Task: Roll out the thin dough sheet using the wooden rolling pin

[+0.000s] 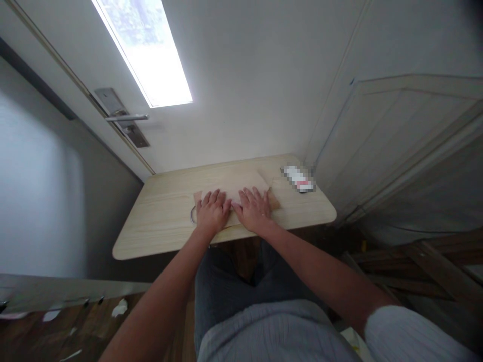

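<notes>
My left hand (213, 212) lies flat, palm down, on a pale sheet (237, 182) that looks like paper. My right hand (253, 210) presses on the same sheet just to the right, its fingers spread and stretched forward. The two thumbs nearly meet. Beneath the sheet, a darker brown piece (275, 200) shows past my right hand, and a small brown corner shows by my left fingers. A thin curved rim (192, 215) pokes out left of my left hand; the rest of it is hidden.
The light wooden table (158, 211) stands against a white door with a metal handle (128, 118). A blurred-out, phone-like object (298, 178) lies at the table's right end. Wooden beams (426, 261) are at the lower right, and scraps (119, 307) lie on the floor at left.
</notes>
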A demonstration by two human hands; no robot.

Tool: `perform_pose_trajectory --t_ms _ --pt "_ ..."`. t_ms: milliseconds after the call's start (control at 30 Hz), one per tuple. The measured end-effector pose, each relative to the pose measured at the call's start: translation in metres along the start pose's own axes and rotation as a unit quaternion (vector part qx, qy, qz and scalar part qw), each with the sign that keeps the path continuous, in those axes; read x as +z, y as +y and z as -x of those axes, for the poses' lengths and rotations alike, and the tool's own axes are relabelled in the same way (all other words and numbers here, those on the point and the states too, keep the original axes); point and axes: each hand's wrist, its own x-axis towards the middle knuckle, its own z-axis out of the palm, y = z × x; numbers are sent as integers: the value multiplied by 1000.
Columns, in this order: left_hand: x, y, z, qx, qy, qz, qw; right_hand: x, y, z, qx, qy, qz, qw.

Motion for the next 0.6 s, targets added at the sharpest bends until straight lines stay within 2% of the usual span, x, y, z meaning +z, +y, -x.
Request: perform_pose_trajectory --t_ms 267,600 --pt "7 -3 -17 -6 13 14 1000 2 3 -22 -2 9 22 1000" --pt "14 -12 -57 -18 0 17 1000 15 11 -76 22 -19 26 999"
